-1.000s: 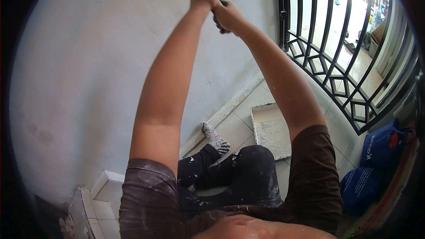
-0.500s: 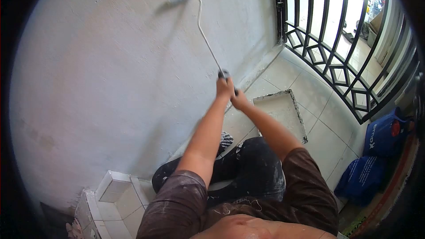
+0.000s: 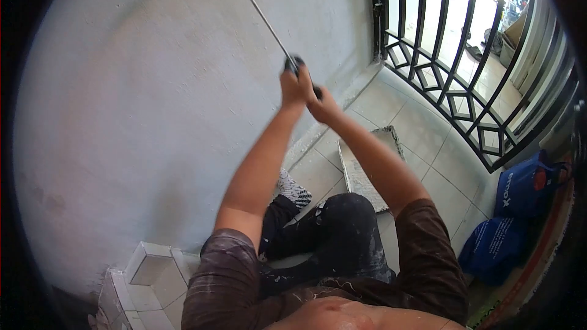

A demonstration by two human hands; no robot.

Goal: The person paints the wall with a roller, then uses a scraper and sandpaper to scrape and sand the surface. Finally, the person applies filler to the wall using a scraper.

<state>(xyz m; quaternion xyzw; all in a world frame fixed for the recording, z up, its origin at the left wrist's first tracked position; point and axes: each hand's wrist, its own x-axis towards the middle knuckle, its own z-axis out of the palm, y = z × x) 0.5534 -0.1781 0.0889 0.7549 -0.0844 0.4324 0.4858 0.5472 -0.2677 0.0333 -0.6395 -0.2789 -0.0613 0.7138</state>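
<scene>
Both my hands grip the dark handle of a paint roller (image 3: 260,15), whose thin metal rod runs up and left to the top of the view; the roller head is out of sight. My left hand (image 3: 293,85) holds the handle higher up, and my right hand (image 3: 322,107) holds just below it. The rod leans toward the pale grey wall (image 3: 153,98) in front of me. Below my arms are my dark, paint-spattered trousers and a patterned sock.
A white paint tray (image 3: 361,174) lies on the tiled floor (image 3: 422,140) to my right. A black metal window grille (image 3: 452,73) stands at the right. Blue bags (image 3: 520,208) sit at the lower right. A small tiled step (image 3: 147,263) is at the lower left.
My hands and the roller came down from high on the wall, then rose again, and the roller head has gone out of view at the top.
</scene>
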